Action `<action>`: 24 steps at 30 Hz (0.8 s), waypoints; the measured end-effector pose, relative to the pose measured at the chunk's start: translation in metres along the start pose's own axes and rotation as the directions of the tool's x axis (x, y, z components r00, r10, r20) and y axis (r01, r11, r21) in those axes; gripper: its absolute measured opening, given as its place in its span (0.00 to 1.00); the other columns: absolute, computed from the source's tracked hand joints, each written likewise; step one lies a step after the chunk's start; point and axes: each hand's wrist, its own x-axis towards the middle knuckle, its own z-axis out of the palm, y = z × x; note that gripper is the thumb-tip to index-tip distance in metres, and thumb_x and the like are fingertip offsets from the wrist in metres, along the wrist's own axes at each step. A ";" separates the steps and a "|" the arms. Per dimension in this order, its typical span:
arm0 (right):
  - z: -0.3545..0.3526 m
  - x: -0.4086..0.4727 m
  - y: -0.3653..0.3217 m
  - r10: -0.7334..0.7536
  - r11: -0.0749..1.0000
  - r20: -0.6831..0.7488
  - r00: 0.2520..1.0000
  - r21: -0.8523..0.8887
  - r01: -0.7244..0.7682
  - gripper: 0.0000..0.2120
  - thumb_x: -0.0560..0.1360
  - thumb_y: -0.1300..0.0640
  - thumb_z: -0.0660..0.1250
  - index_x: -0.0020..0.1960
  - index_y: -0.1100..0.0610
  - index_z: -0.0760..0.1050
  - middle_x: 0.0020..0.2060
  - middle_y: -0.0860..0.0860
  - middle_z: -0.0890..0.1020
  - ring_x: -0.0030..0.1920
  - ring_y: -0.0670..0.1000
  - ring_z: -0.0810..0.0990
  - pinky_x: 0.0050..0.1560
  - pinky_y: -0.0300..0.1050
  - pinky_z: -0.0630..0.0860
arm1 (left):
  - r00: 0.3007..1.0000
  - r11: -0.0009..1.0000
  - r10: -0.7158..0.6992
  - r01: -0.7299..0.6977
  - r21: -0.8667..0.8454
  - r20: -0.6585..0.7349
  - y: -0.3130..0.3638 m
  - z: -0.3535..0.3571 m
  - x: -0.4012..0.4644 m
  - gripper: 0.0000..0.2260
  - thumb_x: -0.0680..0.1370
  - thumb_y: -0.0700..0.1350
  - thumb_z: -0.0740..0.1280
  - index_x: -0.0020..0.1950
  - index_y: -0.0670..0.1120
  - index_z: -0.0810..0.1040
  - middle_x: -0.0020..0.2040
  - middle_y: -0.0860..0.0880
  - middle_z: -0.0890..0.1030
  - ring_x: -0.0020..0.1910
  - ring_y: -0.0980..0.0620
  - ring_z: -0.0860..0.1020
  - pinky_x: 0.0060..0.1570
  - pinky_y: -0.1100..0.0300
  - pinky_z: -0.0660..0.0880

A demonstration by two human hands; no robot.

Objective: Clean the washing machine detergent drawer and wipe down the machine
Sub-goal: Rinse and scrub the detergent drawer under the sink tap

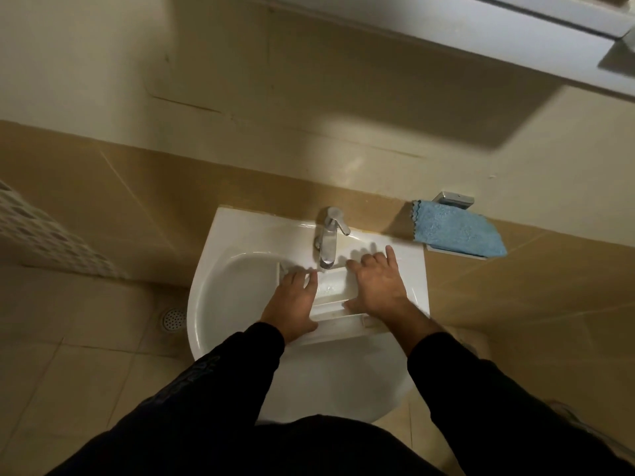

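The white detergent drawer [331,288] lies in the white sink [220,304], under the spout of the chrome tap [328,242]. My left hand [292,305] grips the drawer's left side, fingers over its far edge and thumb near its front panel. My right hand [378,286] holds the right side, with the index finger stretched onto the sink's rim. Water lies in the drawer's middle compartment. Whether the tap runs I cannot tell.
A blue cloth [457,228] is draped over a small wall shelf to the right of the sink. A floor drain [173,319] sits on the tiles at the left. A cabinet's underside [481,36] juts out overhead.
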 end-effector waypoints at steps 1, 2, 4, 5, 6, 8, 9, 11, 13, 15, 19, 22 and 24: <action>-0.003 0.002 0.001 -0.018 1.000 -0.002 1.000 -0.007 0.018 0.43 0.66 0.33 0.72 0.75 0.48 0.62 0.66 0.55 0.73 0.71 0.58 0.66 0.76 0.60 0.42 | 1.000 1.000 0.012 -0.012 -0.011 -0.004 -0.001 0.001 0.000 0.45 0.67 0.50 0.75 0.77 0.38 0.57 0.74 0.39 0.62 0.75 0.40 0.59 0.74 0.53 0.56; -0.005 0.004 0.000 -0.033 0.999 -0.007 0.999 -0.018 0.032 0.43 0.65 0.33 0.72 0.74 0.48 0.64 0.65 0.55 0.74 0.70 0.58 0.67 0.76 0.59 0.43 | 0.999 0.999 0.035 -0.035 -0.019 -0.003 -0.001 0.002 0.000 0.44 0.68 0.49 0.75 0.77 0.39 0.57 0.75 0.39 0.60 0.76 0.40 0.56 0.75 0.52 0.54; -0.007 0.006 -0.004 -0.051 0.998 -0.023 0.998 -0.037 0.050 0.41 0.64 0.33 0.73 0.72 0.49 0.66 0.62 0.54 0.75 0.67 0.57 0.69 0.76 0.58 0.45 | 0.995 0.994 0.096 -0.096 -0.045 -0.008 0.005 0.003 0.001 0.41 0.71 0.43 0.71 0.79 0.41 0.53 0.78 0.39 0.53 0.78 0.40 0.51 0.76 0.52 0.49; -0.007 0.006 -0.006 -0.057 0.998 -0.034 0.998 -0.041 0.055 0.40 0.64 0.33 0.73 0.71 0.49 0.68 0.61 0.54 0.76 0.66 0.57 0.70 0.75 0.57 0.47 | 0.993 0.991 0.118 -0.118 -0.066 -0.005 0.009 0.005 0.002 0.39 0.73 0.39 0.67 0.80 0.42 0.51 0.79 0.39 0.50 0.79 0.41 0.48 0.76 0.51 0.47; -0.008 0.007 -0.008 -0.061 0.997 -0.050 0.997 -0.047 0.058 0.39 0.63 0.33 0.73 0.69 0.49 0.69 0.60 0.53 0.76 0.64 0.56 0.71 0.75 0.57 0.49 | 0.991 0.988 0.132 -0.133 -0.083 -0.009 0.012 0.006 0.003 0.38 0.74 0.37 0.64 0.80 0.43 0.49 0.80 0.40 0.49 0.79 0.41 0.45 0.78 0.50 0.46; -0.010 0.007 -0.009 -0.052 0.997 -0.063 0.997 -0.065 0.048 0.39 0.63 0.33 0.72 0.69 0.48 0.70 0.59 0.53 0.77 0.63 0.56 0.71 0.74 0.56 0.52 | 0.991 0.989 0.132 -0.133 -0.069 -0.010 0.012 0.008 0.005 0.39 0.75 0.40 0.66 0.80 0.42 0.46 0.80 0.40 0.48 0.79 0.43 0.43 0.78 0.50 0.45; -0.011 0.006 -0.008 -0.038 0.997 -0.053 0.998 -0.069 0.034 0.39 0.63 0.33 0.72 0.69 0.48 0.69 0.60 0.53 0.77 0.64 0.56 0.71 0.73 0.56 0.54 | 0.994 0.992 0.111 -0.110 -0.057 0.016 0.008 0.009 0.004 0.42 0.76 0.46 0.68 0.80 0.41 0.45 0.80 0.40 0.46 0.79 0.43 0.42 0.78 0.51 0.44; -0.009 0.002 -0.005 0.001 0.999 -0.035 0.999 -0.054 -0.003 0.41 0.63 0.32 0.71 0.71 0.48 0.68 0.62 0.53 0.77 0.64 0.56 0.71 0.70 0.55 0.56 | 0.995 0.999 0.027 -0.026 -0.020 0.093 -0.001 0.009 0.000 0.46 0.76 0.58 0.67 0.80 0.40 0.42 0.80 0.39 0.41 0.79 0.42 0.40 0.77 0.52 0.42; -0.007 -0.005 -0.005 0.036 0.999 -0.029 0.999 -0.028 -0.036 0.40 0.63 0.32 0.71 0.71 0.48 0.68 0.62 0.53 0.77 0.64 0.57 0.71 0.68 0.54 0.59 | 0.988 0.997 -0.078 0.075 0.024 0.132 0.003 0.009 -0.004 0.48 0.76 0.63 0.65 0.79 0.38 0.41 0.79 0.37 0.40 0.79 0.40 0.40 0.77 0.49 0.43; -0.005 -0.013 -0.006 0.058 0.998 -0.049 0.997 -0.022 -0.059 0.38 0.63 0.33 0.70 0.69 0.47 0.69 0.61 0.53 0.77 0.63 0.57 0.71 0.65 0.54 0.60 | 0.971 0.981 -0.191 0.191 0.015 0.145 0.019 0.010 -0.006 0.50 0.75 0.62 0.68 0.78 0.34 0.41 0.78 0.32 0.41 0.78 0.35 0.42 0.77 0.46 0.45; -0.005 -0.029 -0.001 0.106 0.994 -0.096 0.990 -0.001 -0.107 0.35 0.63 0.33 0.70 0.65 0.47 0.72 0.57 0.51 0.78 0.60 0.55 0.72 0.63 0.53 0.60 | 0.965 0.975 -0.213 0.221 -0.032 0.155 0.039 0.011 -0.001 0.46 0.76 0.54 0.68 0.77 0.32 0.41 0.77 0.29 0.41 0.77 0.32 0.42 0.75 0.44 0.49; -0.007 -0.041 0.006 0.140 0.990 -0.092 0.986 0.001 -0.140 0.33 0.63 0.32 0.69 0.63 0.47 0.73 0.56 0.50 0.78 0.58 0.55 0.72 0.61 0.52 0.61 | 0.994 0.995 -0.007 0.018 -0.100 0.107 0.029 0.012 -0.001 0.47 0.74 0.55 0.70 0.80 0.40 0.42 0.80 0.38 0.42 0.79 0.41 0.40 0.76 0.50 0.44; -0.008 -0.049 0.006 0.161 0.987 -0.105 0.981 -0.003 -0.163 0.33 0.63 0.32 0.70 0.62 0.48 0.73 0.55 0.50 0.78 0.57 0.55 0.73 0.60 0.52 0.61 | 0.993 0.990 0.091 -0.083 -0.111 0.069 0.022 0.009 -0.003 0.47 0.74 0.57 0.70 0.80 0.43 0.43 0.81 0.42 0.42 0.79 0.46 0.40 0.76 0.54 0.41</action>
